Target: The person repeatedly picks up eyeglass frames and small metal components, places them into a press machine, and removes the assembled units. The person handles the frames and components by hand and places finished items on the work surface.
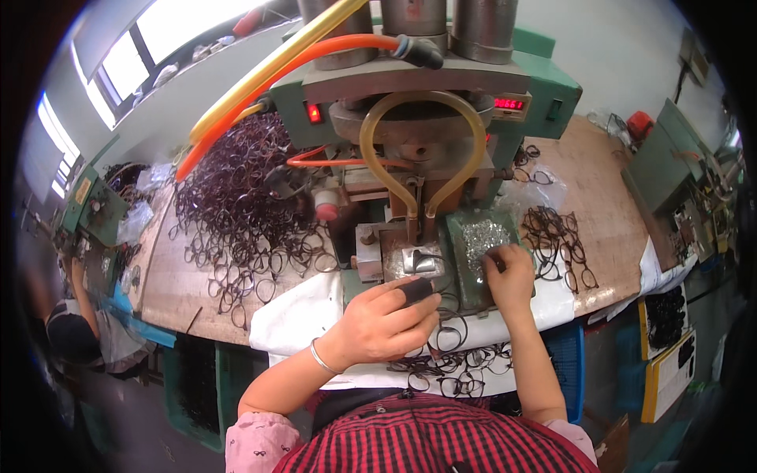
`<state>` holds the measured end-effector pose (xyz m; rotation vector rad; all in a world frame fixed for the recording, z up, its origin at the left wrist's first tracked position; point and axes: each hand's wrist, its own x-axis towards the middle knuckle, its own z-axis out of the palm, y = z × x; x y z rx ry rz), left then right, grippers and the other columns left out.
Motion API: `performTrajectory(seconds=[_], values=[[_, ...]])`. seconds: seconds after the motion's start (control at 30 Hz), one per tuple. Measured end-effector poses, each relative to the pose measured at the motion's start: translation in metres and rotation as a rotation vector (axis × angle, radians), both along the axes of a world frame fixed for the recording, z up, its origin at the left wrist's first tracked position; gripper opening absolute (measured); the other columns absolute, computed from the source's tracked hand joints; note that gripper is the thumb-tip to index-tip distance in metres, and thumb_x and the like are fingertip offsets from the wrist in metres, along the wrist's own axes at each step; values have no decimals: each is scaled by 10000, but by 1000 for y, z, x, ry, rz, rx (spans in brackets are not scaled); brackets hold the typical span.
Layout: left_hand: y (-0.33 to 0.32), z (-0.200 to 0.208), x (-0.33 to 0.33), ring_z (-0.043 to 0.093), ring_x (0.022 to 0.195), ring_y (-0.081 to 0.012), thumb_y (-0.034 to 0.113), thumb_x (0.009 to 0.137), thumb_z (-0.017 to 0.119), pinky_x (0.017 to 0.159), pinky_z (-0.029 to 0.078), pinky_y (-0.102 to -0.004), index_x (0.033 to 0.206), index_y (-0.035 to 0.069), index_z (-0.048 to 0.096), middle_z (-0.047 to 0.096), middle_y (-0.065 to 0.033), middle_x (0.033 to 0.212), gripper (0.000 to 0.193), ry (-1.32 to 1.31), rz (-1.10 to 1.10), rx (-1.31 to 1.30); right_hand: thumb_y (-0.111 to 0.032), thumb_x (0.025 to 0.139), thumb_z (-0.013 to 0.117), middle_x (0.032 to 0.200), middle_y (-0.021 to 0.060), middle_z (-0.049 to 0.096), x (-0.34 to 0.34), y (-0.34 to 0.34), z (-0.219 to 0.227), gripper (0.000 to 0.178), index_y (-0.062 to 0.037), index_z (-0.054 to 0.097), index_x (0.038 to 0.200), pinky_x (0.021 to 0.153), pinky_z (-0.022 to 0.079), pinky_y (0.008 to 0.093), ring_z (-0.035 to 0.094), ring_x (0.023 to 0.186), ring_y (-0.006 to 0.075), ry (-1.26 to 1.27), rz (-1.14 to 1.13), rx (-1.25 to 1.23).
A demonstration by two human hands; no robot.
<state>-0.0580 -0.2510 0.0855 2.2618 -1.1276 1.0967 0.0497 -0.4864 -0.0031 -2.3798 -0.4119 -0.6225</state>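
My left hand (386, 322), with a black sleeve on one finger, is closed on a dark eyeglass frame (451, 337). One round rim hangs below the fingers, and another part reaches up toward the metal fixture (392, 264) of the green press. Whether the frame touches the fixture, I cannot tell. On the right, my right hand (512, 274) has its fingertips pinched together over small shiny metal pieces (482, 236). These lie in a green tray (467, 296) beside the fixture. Anything between those fingertips is too small to make out.
A large heap of dark eyeglass frames (244, 181) covers the table's left side. More frames lie on the right (556, 240) and in my lap area (457, 370). A looped yellowish hose (365, 134) hangs from the press. At far left, another person (83, 331) sits by a green machine.
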Motion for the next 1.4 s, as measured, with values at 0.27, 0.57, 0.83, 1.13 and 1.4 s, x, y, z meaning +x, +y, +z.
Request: performTrajectory(seconds=[0.27,0.57,0.83,1.13,1.4], values=[[5,-7,8,681,846,-210,-5,707,688,772,601,-349,864,69,643,701,-55,962,180,14,-52,-70,-67,682,729,898,107,601,19,-4,-8,143,-56,657,806,744,448,419,566,882,323,-44,-53,107],[-3,-46,-16,609,919,-253,82,751,585,1082,404,-471,1032,50,608,607,-111,1163,284,134,-21,-201,27,829,596,1116,165,618,46,-5,-38,230,3,612,1057,880,475,378,599,994,335,-36,169,57],[217,-66,-145,604,885,-320,61,768,664,787,473,-406,812,49,669,651,-147,930,45,259,1358,-412,-38,891,633,912,35,637,12,9,-14,94,16,628,968,801,453,244,558,848,114,226,153,504],[348,-168,-74,646,662,-241,227,701,780,610,492,-350,743,-17,700,693,-145,776,260,717,1548,-942,0,842,668,939,54,683,5,13,-9,147,15,676,988,818,469,243,619,881,129,347,135,600],[214,-62,-22,585,581,-113,154,884,653,473,397,-205,928,46,626,612,-28,745,119,844,546,-1477,39,815,647,903,84,662,-59,-22,37,120,21,691,925,775,470,254,613,855,155,268,171,519]])
